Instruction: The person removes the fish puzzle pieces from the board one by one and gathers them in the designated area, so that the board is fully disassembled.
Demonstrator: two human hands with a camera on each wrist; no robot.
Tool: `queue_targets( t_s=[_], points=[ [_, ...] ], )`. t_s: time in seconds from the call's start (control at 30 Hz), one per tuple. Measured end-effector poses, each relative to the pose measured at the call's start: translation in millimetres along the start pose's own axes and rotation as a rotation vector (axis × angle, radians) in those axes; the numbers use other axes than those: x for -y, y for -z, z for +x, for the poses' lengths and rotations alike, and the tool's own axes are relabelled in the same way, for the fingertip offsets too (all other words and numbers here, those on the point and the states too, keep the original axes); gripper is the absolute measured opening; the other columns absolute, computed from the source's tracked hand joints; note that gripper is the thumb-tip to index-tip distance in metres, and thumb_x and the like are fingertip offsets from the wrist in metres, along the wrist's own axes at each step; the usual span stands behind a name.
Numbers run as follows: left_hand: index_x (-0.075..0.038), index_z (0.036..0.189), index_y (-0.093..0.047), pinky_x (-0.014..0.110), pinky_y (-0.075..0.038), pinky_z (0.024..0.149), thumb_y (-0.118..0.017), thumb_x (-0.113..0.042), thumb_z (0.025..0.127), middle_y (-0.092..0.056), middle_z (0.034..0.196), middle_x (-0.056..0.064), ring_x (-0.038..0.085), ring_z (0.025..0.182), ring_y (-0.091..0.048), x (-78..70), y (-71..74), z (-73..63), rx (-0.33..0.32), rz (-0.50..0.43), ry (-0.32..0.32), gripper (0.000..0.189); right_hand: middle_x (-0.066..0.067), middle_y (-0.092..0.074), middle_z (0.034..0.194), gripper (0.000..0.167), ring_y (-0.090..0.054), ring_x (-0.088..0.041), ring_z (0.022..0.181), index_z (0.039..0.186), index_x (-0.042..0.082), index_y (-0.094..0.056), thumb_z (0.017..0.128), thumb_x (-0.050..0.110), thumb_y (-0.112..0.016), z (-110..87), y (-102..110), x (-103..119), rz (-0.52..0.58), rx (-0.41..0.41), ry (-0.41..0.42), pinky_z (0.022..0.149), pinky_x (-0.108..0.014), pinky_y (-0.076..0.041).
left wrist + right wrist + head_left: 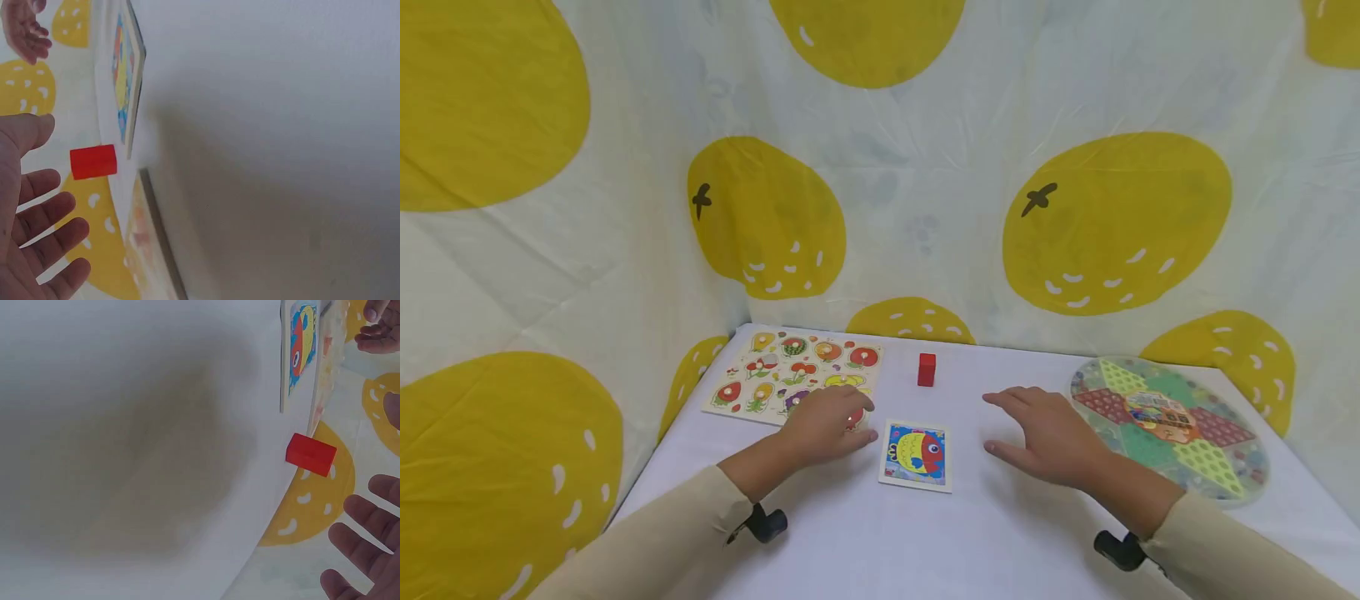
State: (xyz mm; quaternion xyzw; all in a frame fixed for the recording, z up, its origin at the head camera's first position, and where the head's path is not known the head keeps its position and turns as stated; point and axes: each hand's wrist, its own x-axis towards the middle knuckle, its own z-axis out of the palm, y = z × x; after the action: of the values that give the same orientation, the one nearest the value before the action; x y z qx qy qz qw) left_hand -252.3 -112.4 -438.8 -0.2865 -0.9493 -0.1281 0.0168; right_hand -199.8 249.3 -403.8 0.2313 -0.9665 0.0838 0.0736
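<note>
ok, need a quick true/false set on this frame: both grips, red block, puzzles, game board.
1. Left grip and right grip, both bare hands, hold nothing. True.
2. In the head view, the red block stands beyond the fish puzzle. True.
3. The right grip touches the red block. False: a gap separates them.
4. The fruit puzzle board lies left, the Chinese checkers board right. True.
5. The Chinese checkers board is square. False: it's round.
6. The red block lies on the fruit puzzle board. False: it stands to its right.
</note>
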Motion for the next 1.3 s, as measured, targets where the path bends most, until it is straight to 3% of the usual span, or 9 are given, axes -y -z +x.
queue_targets(
  t_s=[0.23,0.47,0.83,1.07,1.3],
  points=[
    [-0.021,0.12,-0.077,0.037,-0.057,0.09,-0.08,-0.047,0.095,-0.075,0.115,-0.005,0.015,0.108,-0.068,-2.0,-15.9,-4.3,0.0,-0.05,0.037,0.037,-0.005,-0.072,0.133,0.062,-0.065,-0.032,0.125,0.144,0.018,-0.066,0.092,0.048,-0.081,19.0,-14.5,8.2,0.143,0.07,-0.077,0.101,-0.062,-0.052],
    [-0.021,0.121,-0.078,0.037,-0.057,0.092,-0.081,-0.046,0.094,-0.075,0.115,-0.005,0.016,0.112,-0.068,-10.7,-24.9,-4.2,0.014,-0.064,0.089,0.037,-0.003,-0.072,0.128,0.057,-0.066,-0.025,0.116,0.141,0.019,-0.069,0.091,0.043,-0.084,35.7,-32.1,15.3,0.274,0.143,-0.143,0.091,-0.05,-0.059],
    [-0.02,0.127,-0.075,0.037,-0.056,0.086,-0.082,-0.045,0.093,-0.074,0.11,-0.006,0.014,0.103,-0.067,-25.1,-38.3,3.4,0.063,-0.075,0.179,0.043,0.001,-0.072,0.125,0.043,-0.066,-0.022,0.112,0.132,0.018,-0.074,0.093,0.035,-0.083,63.3,-55.3,27.7,0.386,0.184,-0.157,0.088,-0.042,-0.059],
    [-0.019,0.123,-0.076,0.033,-0.054,0.081,-0.083,-0.047,0.092,-0.07,0.095,-0.009,0.011,0.091,-0.064,-32.0,-47.3,9.9,0.046,-0.056,0.183,0.042,0.003,-0.072,0.124,0.039,-0.066,-0.019,0.111,0.13,0.018,-0.075,0.094,0.03,-0.082,78.4,-72.3,34.9,0.438,0.184,-0.148,0.09,-0.041,-0.059],
    [-0.018,0.121,-0.076,0.034,-0.053,0.081,-0.082,-0.048,0.093,-0.067,0.083,-0.01,0.012,0.089,-0.064,-34.0,-49.9,12.0,0.03,-0.012,0.184,0.041,0.004,-0.071,0.122,0.037,-0.066,-0.02,0.112,0.129,0.02,-0.075,0.093,0.027,-0.083,95.6,-87.3,45.8,0.461,0.18,-0.163,0.094,-0.043,-0.059]
  ],
)
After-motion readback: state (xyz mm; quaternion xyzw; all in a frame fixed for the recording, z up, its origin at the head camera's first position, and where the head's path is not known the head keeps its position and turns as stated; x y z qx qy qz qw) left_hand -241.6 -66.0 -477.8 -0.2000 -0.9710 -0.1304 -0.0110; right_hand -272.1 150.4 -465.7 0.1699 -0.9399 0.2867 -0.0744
